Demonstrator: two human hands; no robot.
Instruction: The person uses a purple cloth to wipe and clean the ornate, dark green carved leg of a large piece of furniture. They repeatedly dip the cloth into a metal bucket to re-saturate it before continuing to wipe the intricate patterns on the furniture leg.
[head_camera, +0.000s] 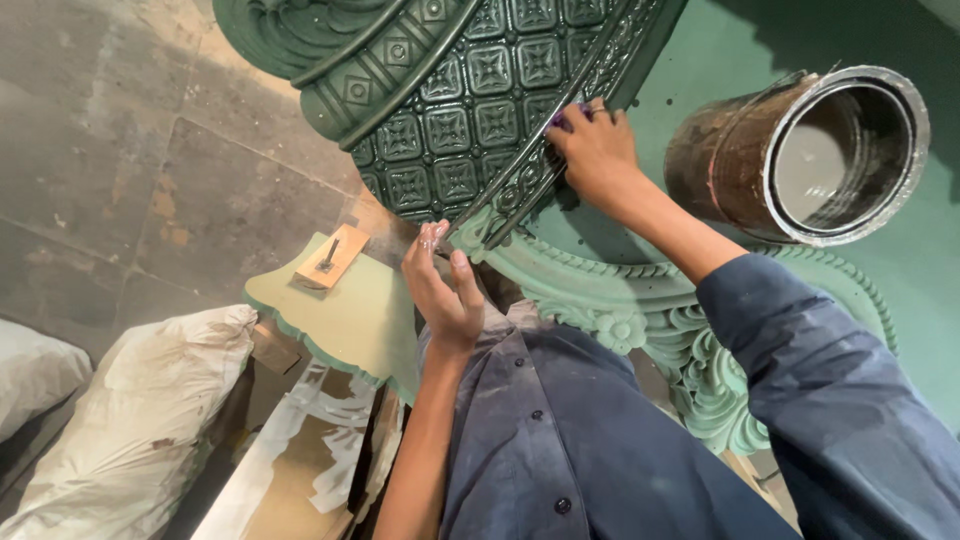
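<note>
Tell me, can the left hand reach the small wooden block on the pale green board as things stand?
Probably yes. The left hand is raised beside the pale green board, and nothing lies between it and the wooden block.

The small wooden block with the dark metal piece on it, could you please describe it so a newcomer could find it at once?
Start at the dark green carved panel that the right hand presses on, then drop to the pale green scalloped board beside the left hand. The wooden block lies on that board's upper corner. It is the only bare tan, plain rectangular piece among painted ornament, with a dark metal piece on top.
</note>
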